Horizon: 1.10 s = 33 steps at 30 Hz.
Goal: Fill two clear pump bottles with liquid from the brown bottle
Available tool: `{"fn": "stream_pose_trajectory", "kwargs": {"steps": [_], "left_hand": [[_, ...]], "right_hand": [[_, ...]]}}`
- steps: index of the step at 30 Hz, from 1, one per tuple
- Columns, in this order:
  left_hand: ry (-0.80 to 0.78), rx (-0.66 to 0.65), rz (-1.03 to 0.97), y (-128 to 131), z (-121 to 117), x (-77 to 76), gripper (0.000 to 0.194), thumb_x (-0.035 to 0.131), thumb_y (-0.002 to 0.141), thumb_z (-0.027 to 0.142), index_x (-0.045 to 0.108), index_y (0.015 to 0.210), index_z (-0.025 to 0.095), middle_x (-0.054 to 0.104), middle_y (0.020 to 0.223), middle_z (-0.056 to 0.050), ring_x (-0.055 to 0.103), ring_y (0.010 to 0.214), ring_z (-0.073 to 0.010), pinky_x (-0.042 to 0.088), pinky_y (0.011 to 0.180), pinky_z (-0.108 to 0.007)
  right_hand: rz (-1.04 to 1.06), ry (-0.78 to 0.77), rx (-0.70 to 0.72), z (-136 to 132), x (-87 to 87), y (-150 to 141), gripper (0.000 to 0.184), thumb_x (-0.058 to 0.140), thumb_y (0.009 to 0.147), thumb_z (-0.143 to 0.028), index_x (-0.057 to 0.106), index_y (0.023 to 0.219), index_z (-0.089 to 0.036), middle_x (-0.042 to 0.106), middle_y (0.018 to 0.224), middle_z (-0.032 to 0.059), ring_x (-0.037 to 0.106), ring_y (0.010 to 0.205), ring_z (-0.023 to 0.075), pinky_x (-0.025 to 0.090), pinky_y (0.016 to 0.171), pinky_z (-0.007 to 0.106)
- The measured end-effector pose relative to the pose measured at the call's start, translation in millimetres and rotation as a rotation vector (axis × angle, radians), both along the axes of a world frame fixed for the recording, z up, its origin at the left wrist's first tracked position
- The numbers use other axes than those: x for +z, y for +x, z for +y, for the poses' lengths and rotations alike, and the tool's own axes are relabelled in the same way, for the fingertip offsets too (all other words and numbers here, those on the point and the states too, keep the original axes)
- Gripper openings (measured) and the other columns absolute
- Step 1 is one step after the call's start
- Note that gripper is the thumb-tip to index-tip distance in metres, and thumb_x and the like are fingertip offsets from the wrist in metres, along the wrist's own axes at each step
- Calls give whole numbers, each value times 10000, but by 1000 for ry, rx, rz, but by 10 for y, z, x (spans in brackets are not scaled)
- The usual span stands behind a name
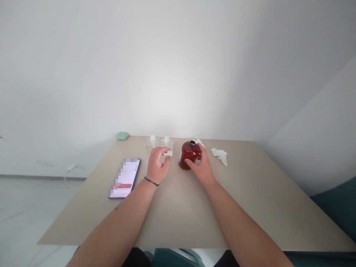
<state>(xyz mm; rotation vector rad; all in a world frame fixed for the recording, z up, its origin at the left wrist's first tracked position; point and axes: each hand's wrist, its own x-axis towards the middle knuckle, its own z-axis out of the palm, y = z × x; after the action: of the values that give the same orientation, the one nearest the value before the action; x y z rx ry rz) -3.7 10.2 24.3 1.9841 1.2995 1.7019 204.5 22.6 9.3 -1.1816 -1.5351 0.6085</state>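
A dark red, see-through bottle (187,152) with an uncapped neck stands upright on the table (180,215). My right hand (205,168) grips it from the right side, the thumb across its front. To the left, my left hand (158,166) is raised with fingers curved and thumb apart; nothing shows between them. Just behind that hand are two clear square containers with white tops, one at the right (170,144) and one at the left (149,143), both partly covered by my fingers.
A lit phone (128,178) lies left of my left forearm. At the back left corner sits a small green case (122,135). One crumpled tissue (221,155) is right of the bottle, and another white tissue (200,142) shows behind it. A white wall (178,74) rises behind the table.
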Motion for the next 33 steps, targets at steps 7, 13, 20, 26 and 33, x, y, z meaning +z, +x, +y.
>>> {"fn": "stream_pose_trajectory", "kwargs": {"steps": [7,13,20,26,33], "left_hand": [[91,443,-161,-217,285,-159,326,561,754,91,509,1057,200,535,1057,-79,518,1030,-249,430,950,-435],[-115,491,-200,-210,493,-285,626,662,710,103,411,1281,167,468,1316,-146,418,1318,-297,282,1161,-490],[-237,484,-307,-151,639,-331,696,716,753,219,359,1350,192,429,1419,-163,362,1428,-306,245,1209,-448],[-292,466,-319,-156,713,-317,666,711,801,276,341,1345,172,443,1419,-184,418,1397,-282,296,1190,-428],[-437,473,-357,-224,670,-243,772,771,764,344,318,1382,245,531,1374,-163,545,1299,-282,393,1127,-463]], "right_hand": [[-12,-5,-3,66,-48,-16,869,744,764,-465,330,1501,-264,492,1464,134,582,1214,290,434,1078,522],[-90,-19,-33,100,-72,-60,871,725,770,-473,317,1511,-266,457,1502,118,533,1291,298,403,1116,508],[-123,-41,-34,72,-35,-102,860,711,779,-468,308,1512,-272,465,1499,105,534,1289,292,410,1117,499],[-125,-51,-28,57,-33,-109,857,709,784,-470,304,1513,-271,445,1518,109,510,1316,299,389,1131,516],[-115,-55,-25,59,-42,-103,864,710,783,-481,304,1517,-275,459,1507,105,520,1303,291,393,1127,510]]}}
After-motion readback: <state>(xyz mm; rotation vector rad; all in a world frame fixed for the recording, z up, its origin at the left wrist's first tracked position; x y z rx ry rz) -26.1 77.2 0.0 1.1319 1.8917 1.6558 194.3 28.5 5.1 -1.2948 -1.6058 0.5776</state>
